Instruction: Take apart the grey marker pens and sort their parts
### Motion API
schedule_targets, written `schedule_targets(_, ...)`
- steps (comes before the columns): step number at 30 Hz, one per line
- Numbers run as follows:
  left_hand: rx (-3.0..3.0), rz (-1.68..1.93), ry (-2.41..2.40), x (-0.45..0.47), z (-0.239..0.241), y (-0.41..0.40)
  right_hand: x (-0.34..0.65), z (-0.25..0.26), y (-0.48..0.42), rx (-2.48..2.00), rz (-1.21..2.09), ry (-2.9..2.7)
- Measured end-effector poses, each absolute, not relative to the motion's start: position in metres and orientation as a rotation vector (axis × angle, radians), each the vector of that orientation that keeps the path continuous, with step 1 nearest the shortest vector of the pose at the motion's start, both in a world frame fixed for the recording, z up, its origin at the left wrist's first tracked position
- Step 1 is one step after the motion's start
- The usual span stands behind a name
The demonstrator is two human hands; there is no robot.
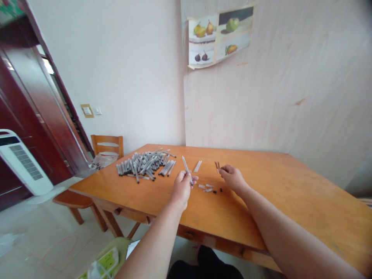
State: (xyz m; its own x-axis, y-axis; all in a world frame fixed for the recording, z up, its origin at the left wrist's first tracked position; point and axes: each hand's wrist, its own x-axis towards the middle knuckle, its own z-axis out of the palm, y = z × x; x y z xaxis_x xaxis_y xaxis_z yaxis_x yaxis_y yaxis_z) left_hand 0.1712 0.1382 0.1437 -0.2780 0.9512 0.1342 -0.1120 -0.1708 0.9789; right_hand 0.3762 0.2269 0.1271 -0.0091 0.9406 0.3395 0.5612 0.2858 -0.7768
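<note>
My left hand is closed around a clear pen, its barrel slanting up past the thumb. My right hand is at the right with its fingertips pinched at the lower end of a thin dark pen refill; a second refill lies beside it. Between the hands are clear pen barrels, several short translucent pen caps and small black end plugs. A large heap of grey pens with black ends lies to the left of my left hand.
Everything lies on an orange-brown wooden table set against the wall. A wooden chair with a plastic bag and a wooden stool stand at the left. Below the front edge is a green bin. A white appliance stands far left.
</note>
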Motion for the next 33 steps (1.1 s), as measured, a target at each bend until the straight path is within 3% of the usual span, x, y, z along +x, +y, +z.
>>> schedule_targets(8,1.03,1.501,1.001,0.19,0.168,0.19,0.344,0.148,0.198,-1.072,1.014,-1.674)
schedule_targets(15,1.062,1.471,0.86,0.208,0.161,0.205,0.344,0.149,0.195,-0.921,1.299,-1.516)
schedule_targets(33,1.096,1.474,0.935,0.203,0.141,0.203,0.339,0.146,0.195,-1.112,1.028,-1.64)
